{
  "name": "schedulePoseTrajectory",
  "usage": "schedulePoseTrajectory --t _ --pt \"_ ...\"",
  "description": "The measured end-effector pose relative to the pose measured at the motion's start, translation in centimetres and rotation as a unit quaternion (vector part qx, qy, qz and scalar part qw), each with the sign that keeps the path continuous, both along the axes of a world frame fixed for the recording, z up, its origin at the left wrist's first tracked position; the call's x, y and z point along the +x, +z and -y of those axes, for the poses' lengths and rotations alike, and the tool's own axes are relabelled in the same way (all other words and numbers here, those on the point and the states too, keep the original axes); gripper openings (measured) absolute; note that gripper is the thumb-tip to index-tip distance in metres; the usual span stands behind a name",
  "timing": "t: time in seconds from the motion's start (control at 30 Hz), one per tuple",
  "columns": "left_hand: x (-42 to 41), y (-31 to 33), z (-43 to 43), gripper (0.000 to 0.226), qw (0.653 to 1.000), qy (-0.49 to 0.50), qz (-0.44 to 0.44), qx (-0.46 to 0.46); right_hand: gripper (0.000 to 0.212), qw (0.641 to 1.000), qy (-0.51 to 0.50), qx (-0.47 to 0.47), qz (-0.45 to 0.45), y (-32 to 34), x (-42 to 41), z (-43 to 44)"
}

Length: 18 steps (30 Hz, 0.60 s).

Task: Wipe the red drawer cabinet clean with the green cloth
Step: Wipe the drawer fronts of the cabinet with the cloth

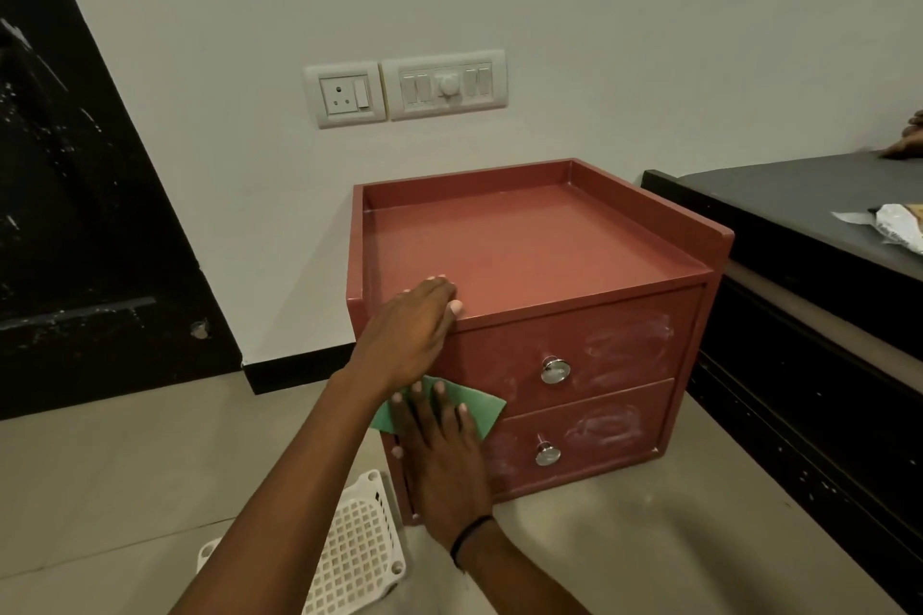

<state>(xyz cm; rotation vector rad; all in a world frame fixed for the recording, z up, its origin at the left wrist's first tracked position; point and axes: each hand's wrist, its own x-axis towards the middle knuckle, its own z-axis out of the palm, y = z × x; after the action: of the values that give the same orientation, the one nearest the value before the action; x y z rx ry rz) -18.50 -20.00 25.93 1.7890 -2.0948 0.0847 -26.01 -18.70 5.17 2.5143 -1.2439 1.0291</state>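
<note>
The red drawer cabinet stands on the floor against the wall, with a rimmed top and two drawers with silver knobs. White dusty smears cover the right halves of both drawer fronts. My left hand lies flat on the front left corner of the top and holds nothing. My right hand, with a black band on its wrist, presses the green cloth flat against the left part of the drawer fronts. Most of the cloth is hidden under my hands.
A white plastic lattice basket lies on the floor below my arms. A black bed frame with a foil packet stands close on the right. A black door is at the left. Another person's hand shows at the far right.
</note>
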Motion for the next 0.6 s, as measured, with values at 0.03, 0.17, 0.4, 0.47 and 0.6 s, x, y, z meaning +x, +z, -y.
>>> schedulePoseTrajectory --t 0.03,0.17,0.4,0.47,0.6 --pt "0.0 -0.1 -0.1 0.044 1.0 0.0 0.002 0.002 0.069 1.0 -0.01 -0.007 -0.004 0.2 -0.6 0.8" --pt "0.0 -0.1 -0.1 0.045 1.0 -0.001 0.009 0.009 0.07 0.997 -0.059 -0.022 0.037 2.0 -3.4 3.8" --pt "0.3 -0.7 0.0 0.083 1.0 -0.002 0.022 0.021 0.072 0.985 -0.104 -0.038 0.134 3.2 -4.0 5.2" --pt "0.3 -1.1 0.2 0.09 0.999 -0.006 0.052 0.014 0.072 0.975 -0.102 -0.008 0.199 3.3 -2.3 3.6" --pt "0.2 -1.3 0.3 0.093 0.997 -0.002 0.082 -0.006 0.074 0.978 -0.071 0.036 0.195 0.0 2.8 -1.5"
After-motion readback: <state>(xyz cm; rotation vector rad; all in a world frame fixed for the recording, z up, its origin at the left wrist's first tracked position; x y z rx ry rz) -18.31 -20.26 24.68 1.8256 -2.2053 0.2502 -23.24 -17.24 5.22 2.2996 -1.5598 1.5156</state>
